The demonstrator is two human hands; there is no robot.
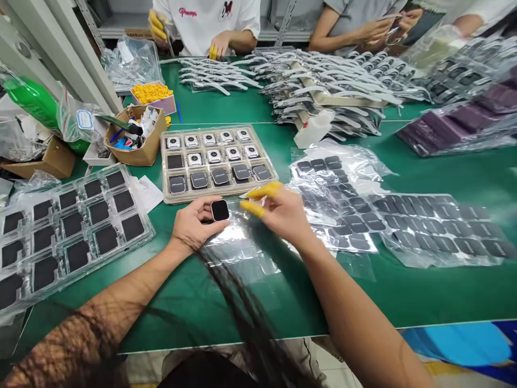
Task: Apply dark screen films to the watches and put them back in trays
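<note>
My left hand (193, 222) grips a strapless smartwatch (220, 210) by its edges, its black screen facing up. To its right, my right hand (283, 211) wears yellow finger cots on thumb and forefinger. These fingers come together around a small pale sliver that I cannot make out. Below both hands lie clear plastic film sheets (242, 256). Just beyond them is a compartment tray (165, 161) with smartwatches (214, 156) showing their round sensor backs in two rows. Dark square pieces with printed labels (220, 175) fill the front row, and one compartment holds only dark padding.
An empty-looking tray stack (139, 237) lies left. Dark square stickers on sheets (343, 210) spread right. A cardboard box (155, 145), yellow finger cots (150, 93) and piled watch straps (323, 81) stand farther back. Co-workers' hands (220, 45) work across the green table (291, 307).
</note>
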